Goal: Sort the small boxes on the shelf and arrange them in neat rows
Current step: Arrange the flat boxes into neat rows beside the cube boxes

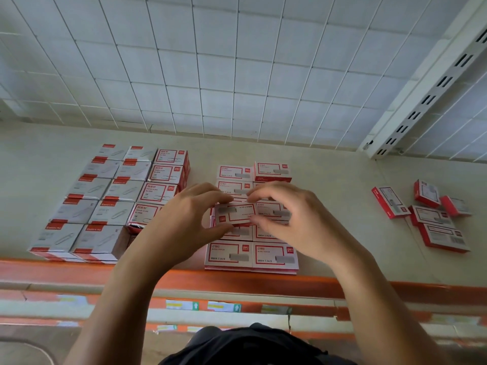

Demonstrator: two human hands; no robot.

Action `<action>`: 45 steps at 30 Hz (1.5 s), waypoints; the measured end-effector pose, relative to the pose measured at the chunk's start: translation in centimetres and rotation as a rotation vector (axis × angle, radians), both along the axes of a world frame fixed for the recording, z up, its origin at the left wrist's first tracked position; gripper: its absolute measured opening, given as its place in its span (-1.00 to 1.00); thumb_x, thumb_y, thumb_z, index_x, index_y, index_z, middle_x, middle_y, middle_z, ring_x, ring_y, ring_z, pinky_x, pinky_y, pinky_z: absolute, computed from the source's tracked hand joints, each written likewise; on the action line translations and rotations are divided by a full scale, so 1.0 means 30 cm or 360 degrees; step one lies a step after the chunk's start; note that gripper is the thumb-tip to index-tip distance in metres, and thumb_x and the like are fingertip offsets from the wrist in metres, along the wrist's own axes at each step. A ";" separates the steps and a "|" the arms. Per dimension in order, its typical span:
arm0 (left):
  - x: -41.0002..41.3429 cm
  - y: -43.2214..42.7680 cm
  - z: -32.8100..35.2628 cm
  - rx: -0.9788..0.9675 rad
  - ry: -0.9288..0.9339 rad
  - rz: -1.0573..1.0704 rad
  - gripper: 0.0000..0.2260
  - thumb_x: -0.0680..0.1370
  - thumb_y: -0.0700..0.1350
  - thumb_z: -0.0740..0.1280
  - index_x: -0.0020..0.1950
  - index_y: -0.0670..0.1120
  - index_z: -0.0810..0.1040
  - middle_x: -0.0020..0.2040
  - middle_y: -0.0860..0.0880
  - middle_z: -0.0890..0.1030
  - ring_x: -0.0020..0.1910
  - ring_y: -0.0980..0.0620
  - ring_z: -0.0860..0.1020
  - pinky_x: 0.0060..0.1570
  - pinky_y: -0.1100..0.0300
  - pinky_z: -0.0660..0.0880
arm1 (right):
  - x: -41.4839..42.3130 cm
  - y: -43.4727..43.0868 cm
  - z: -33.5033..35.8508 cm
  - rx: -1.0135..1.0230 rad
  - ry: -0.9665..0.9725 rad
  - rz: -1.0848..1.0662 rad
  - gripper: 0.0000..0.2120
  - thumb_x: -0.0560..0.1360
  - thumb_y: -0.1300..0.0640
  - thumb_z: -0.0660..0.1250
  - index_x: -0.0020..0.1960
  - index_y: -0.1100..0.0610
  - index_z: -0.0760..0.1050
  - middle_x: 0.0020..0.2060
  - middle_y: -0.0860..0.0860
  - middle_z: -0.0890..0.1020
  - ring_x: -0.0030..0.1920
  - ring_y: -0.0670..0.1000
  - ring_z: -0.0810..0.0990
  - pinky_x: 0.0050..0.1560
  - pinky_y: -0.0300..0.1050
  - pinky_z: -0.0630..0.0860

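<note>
A small red-and-white staple box (235, 213) hovers over the middle of a two-column block of like staple boxes (251, 255) on the beige shelf (342, 219). My left hand (189, 219) pinches its left end between thumb and fingers. My right hand (287, 217) pinches its right end from above and below. The held box is turned upside down compared with the rows under it. My hands hide the middle rows of the block.
Grey paper-clip boxes (87, 209) and a column of red-framed paper-clip boxes (160, 192) stand in rows at the left. Several loose staple boxes (432, 217) lie scattered at the right. An orange shelf lip (342, 284) runs along the front. A white slotted upright (432, 93) rises at the back right.
</note>
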State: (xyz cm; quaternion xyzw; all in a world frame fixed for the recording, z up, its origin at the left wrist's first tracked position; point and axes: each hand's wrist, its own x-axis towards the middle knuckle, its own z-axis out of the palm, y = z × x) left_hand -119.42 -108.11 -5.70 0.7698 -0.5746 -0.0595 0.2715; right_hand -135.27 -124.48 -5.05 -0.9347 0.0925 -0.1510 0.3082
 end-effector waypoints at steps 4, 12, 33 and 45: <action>-0.005 0.012 0.011 -0.0078 -0.0038 0.0012 -0.59 0.40 -0.03 0.51 0.22 -0.09 0.59 0.08 0.03 0.60 -0.08 0.19 0.42 -0.13 0.48 0.28 | 0.001 0.013 -0.006 0.0006 0.0014 0.0024 -0.64 0.48 0.02 0.45 0.25 0.04 0.54 0.20 -0.14 0.59 0.25 -0.21 0.50 0.30 -0.28 0.45; -0.010 0.014 0.025 -0.0206 -0.0047 -0.0096 -0.56 0.38 -0.14 0.54 0.24 -0.05 0.57 0.13 0.04 0.58 0.08 0.13 0.50 0.06 0.31 0.45 | 0.013 0.031 0.003 0.0256 -0.0014 -0.0139 -0.72 0.56 0.07 0.36 0.26 0.05 0.53 0.10 -0.13 0.64 0.08 -0.16 0.60 0.03 -0.20 0.60; -0.041 -0.052 0.034 -0.0204 0.0109 0.0099 -0.56 0.42 -0.16 0.49 0.28 -0.12 0.54 0.02 -0.03 0.63 -0.18 0.12 0.56 -0.21 0.49 0.49 | 0.034 -0.024 -0.002 -0.0160 -0.0201 -0.0128 -0.43 0.45 0.23 0.47 0.42 0.10 0.41 0.31 -0.02 0.48 0.25 -0.06 0.52 0.24 -0.16 0.54; 0.035 -0.071 0.055 -0.0302 0.0029 0.0342 -0.49 0.48 -0.13 0.44 0.40 -0.16 0.43 0.16 -0.08 0.59 -0.04 0.07 0.53 -0.10 0.22 0.50 | 0.166 -0.078 -0.020 -0.0272 -0.0269 -0.0257 -0.72 0.44 0.01 0.47 0.12 0.05 0.59 0.09 -0.14 0.64 0.18 -0.09 0.53 0.22 -0.10 0.37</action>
